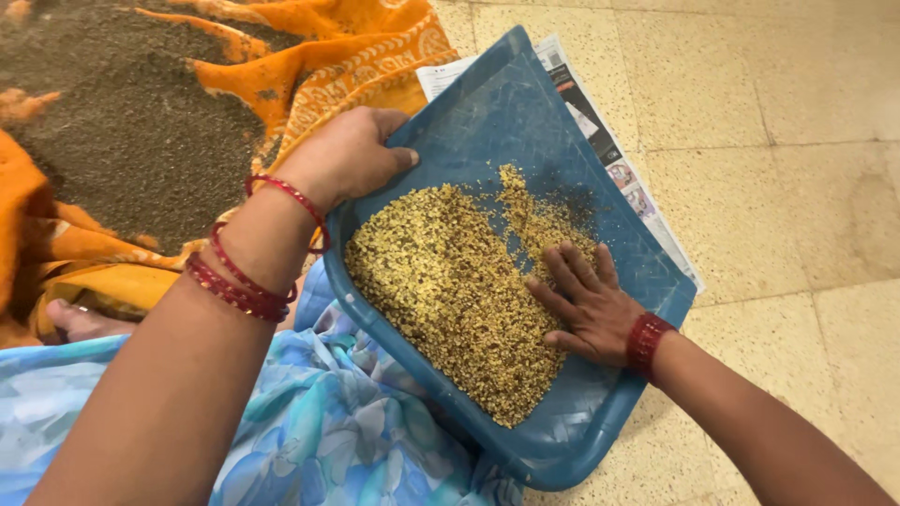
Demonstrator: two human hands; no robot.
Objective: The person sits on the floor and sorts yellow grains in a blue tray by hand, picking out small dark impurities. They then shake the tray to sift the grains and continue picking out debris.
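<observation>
left hand (347, 155) clamps the blue tray (609, 272) rim at upper middle; right hand (586, 300), fingers spread, lies flat on yellow grains (450, 281) — better sweep lightly, tray kept steady.

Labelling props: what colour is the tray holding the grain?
Blue plastic tray, clearest in the head view.

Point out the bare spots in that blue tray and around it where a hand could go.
Inside the blue tray, the far end above the grain pile is bare, as is the near corner below the right hand. Right of the newspaper, the floor is open. The left is crowded: left hand, orange cloth.
</observation>
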